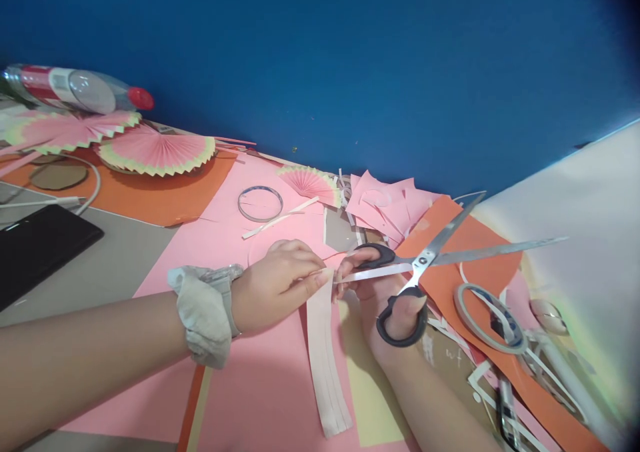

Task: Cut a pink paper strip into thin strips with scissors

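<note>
My left hand (280, 282) pinches the top end of a long whitish strip (326, 365), which hangs down over pink paper and shows lengthwise lines. A pair of scissors (423, 261) with black handles sits in my right hand (385, 305), its blades spread wide and pointing right. The thumb goes through the lower loop and fingers through the upper one. My right fingertips also meet the left ones near the strip's top. A thin white strip (380, 273) stretches from there toward the scissors' pivot.
Pink paper (170, 372) covers much of the table. Pleated pink paper fans (157, 149) and a bottle (75, 89) lie along the back left, beside a black phone-like slab (45, 249). Tape rolls (260, 203) and orange paper (480, 239) are around; a blue wall (320, 72) stands behind.
</note>
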### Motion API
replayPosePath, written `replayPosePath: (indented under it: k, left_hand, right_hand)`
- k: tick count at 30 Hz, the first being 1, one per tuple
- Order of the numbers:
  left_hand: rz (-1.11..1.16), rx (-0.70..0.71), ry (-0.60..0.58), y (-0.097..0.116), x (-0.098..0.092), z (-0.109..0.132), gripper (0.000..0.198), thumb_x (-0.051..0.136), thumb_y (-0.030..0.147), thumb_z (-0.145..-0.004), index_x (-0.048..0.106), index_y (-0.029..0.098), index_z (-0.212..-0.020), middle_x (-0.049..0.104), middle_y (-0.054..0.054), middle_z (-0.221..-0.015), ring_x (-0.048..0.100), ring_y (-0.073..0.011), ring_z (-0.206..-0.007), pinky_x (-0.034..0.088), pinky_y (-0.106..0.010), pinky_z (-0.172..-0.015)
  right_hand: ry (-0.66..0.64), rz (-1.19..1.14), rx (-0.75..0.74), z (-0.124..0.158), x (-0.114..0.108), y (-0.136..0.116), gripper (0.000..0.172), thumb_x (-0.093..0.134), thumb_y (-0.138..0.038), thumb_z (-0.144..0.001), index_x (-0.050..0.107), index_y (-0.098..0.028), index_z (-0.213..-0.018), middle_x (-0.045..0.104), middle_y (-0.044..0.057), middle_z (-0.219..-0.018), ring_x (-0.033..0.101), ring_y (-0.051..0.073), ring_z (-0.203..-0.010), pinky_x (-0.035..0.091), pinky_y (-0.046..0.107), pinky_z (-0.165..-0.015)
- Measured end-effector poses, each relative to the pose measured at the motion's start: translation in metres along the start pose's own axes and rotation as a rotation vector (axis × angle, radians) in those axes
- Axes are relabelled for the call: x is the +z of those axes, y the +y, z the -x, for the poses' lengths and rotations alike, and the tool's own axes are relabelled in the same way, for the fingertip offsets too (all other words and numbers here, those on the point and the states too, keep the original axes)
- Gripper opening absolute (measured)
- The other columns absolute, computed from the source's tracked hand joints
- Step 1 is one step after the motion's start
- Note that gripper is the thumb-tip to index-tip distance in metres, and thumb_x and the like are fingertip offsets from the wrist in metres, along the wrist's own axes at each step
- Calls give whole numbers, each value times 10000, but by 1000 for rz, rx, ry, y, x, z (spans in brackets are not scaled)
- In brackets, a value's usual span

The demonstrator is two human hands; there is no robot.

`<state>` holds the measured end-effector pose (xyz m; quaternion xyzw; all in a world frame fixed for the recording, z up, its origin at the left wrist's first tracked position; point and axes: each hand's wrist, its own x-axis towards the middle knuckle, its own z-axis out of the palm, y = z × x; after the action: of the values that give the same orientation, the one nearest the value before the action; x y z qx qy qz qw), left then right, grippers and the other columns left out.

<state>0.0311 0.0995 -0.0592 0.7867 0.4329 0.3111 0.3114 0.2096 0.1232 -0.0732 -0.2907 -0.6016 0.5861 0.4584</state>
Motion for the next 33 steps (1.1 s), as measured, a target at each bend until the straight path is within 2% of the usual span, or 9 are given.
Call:
replayPosePath:
  k: [4, 9, 11, 14, 17, 20, 24, 29, 33]
  left_hand:
    - [-13, 6, 39, 0, 0, -1, 359, 294, 257, -954, 561, 161, -735, 606, -35, -745, 506, -153, -776, 368, -321, -841]
    - [-49, -125, 205, -1, -2, -1, 356, 310, 286, -947, 326, 182, -607, 413, 10, -614, 389, -134, -645, 351, -298, -717]
    - [-66, -209, 299, -2, -3, -1, 368, 300, 301, -947, 265, 190, -599, 342, 21, -591, 337, -133, -608, 341, -296, -680]
    - [-90, -295, 362, -4, -4, -1, 365, 315, 302, -939, 287, 188, -593, 416, 1, -645, 391, -146, -679, 358, -311, -738]
    - [-90, -308, 389, -3, -4, 0, 360, 346, 281, -926, 375, 172, -585, 553, -45, -899, 459, -186, -937, 332, -361, -902]
    - [-74, -298, 439, -2, -3, 1, 368, 351, 272, -924, 393, 163, -575, 542, -55, -1046, 428, -211, -1087, 298, -389, -976]
    - [0, -236, 501, -1, -4, 2, 343, 358, 250, -924, 371, 170, -591, 540, -53, -1001, 454, -196, -1039, 334, -373, -954]
    - [147, -142, 582, -3, -6, 2, 299, 355, 260, -936, 456, 176, -667, 528, -54, -919, 481, -180, -936, 379, -343, -862]
    - [283, -124, 746, -8, -5, 0, 328, 325, 337, -953, 477, 188, -704, 496, -38, -802, 485, -164, -817, 400, -328, -796]
  right_hand:
    - [45, -16, -50, -3, 1, -1, 540, 443, -744, -743, 531, -263, -973, 508, 42, -852, 521, 188, -593, 487, 346, -475]
    - [369, -40, -156, -8, -2, -5, 422, 476, -658, -790, 559, -288, -977, 485, 39, -932, 470, 166, -608, 410, 293, -480]
    - [442, -35, -182, -9, -3, -6, 387, 503, -635, -788, 563, -307, -985, 462, 41, -956, 441, 172, -616, 387, 294, -498]
    - [473, 19, -169, -8, -4, -6, 412, 501, -661, -770, 552, -320, -995, 454, 53, -981, 416, 186, -613, 378, 308, -507]
    - [438, 70, -163, -7, -5, -3, 440, 499, -688, -756, 538, -334, -1015, 466, 54, -979, 418, 194, -612, 395, 322, -520]
    - [416, 53, -196, -7, -5, -2, 406, 523, -657, -770, 551, -342, -1025, 461, 38, -982, 425, 180, -623, 402, 312, -540]
    - [391, 124, -233, -7, -5, 0, 319, 508, -591, -823, 567, -305, -951, 490, 23, -899, 431, 152, -580, 384, 289, -524]
    - [111, 166, -98, 1, -2, -2, 291, 584, -522, -817, 568, -236, -864, 536, -2, -701, 473, 134, -541, 371, 257, -484]
    - [-44, 239, 46, 3, 0, -5, 268, 699, -441, -741, 580, -223, -843, 560, -6, -699, 513, 142, -593, 408, 250, -507]
